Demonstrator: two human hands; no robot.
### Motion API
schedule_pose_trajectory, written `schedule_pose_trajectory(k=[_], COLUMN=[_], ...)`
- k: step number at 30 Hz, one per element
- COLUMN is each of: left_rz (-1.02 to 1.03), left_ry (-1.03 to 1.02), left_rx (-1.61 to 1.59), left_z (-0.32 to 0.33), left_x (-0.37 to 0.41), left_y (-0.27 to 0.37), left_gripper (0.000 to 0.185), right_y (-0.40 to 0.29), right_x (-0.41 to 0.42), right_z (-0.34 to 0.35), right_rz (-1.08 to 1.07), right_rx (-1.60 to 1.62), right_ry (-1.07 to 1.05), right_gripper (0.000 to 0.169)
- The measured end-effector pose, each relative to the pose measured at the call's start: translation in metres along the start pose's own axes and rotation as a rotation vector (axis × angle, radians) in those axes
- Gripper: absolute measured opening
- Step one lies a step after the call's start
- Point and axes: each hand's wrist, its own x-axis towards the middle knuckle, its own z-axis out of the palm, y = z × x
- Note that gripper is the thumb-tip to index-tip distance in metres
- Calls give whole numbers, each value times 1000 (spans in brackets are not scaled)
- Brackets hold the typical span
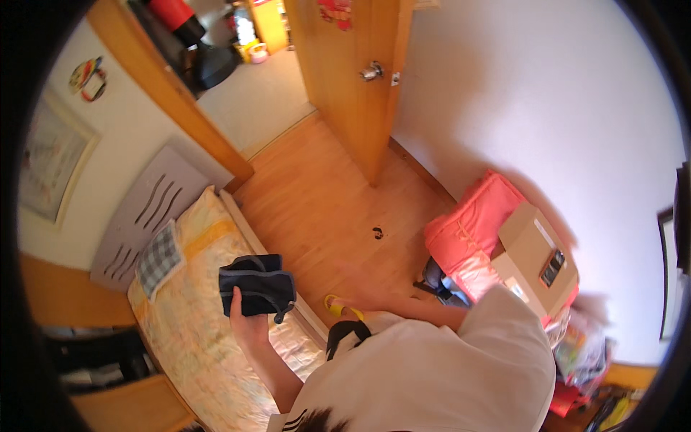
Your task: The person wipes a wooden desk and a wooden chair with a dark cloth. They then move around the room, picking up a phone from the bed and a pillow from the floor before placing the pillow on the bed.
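A folded dark navy cloth point(256, 286) with grey edging is in my left hand point(248, 324), thumb on top and the other fingers hidden beneath it. A short dark end hangs from the cloth's lower right corner. Below and around it lies a bed with a pale floral cover point(200, 324). My right forearm reaches across in front of my body. My right hand point(353, 294) is blurred near a yellow slipper point(334, 305), and its fingers cannot be made out.
A wooden door point(345, 81) stands ajar beyond the wooden floor point(302, 183). At right, a cardboard box point(532, 259) with a dark phone-like object point(553, 267) rests against a pink quilted bundle point(475, 232). A checked pillow point(159, 259) lies by the grey headboard point(151, 205).
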Motion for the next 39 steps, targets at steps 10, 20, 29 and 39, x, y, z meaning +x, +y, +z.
schedule_pose_trajectory(k=[10, 20, 29, 39], left_rz=[-150, 269, 472, 449], left_ry=[-382, -105, 110, 233], left_rx=[321, 1305, 1282, 901], left_z=[62, 192, 275, 259], left_x=[103, 211, 336, 377], left_y=[22, 18, 55, 80], left_gripper=[54, 56, 54, 32], right_y=[-104, -61, -66, -67], right_x=[165, 321, 494, 602], right_z=[-55, -133, -183, -150], right_rz=[-210, -274, -269, -170], right_rx=[1210, 680, 842, 782], right_ry=[-117, 102, -157, -645], right_gripper=[79, 36, 41, 45])
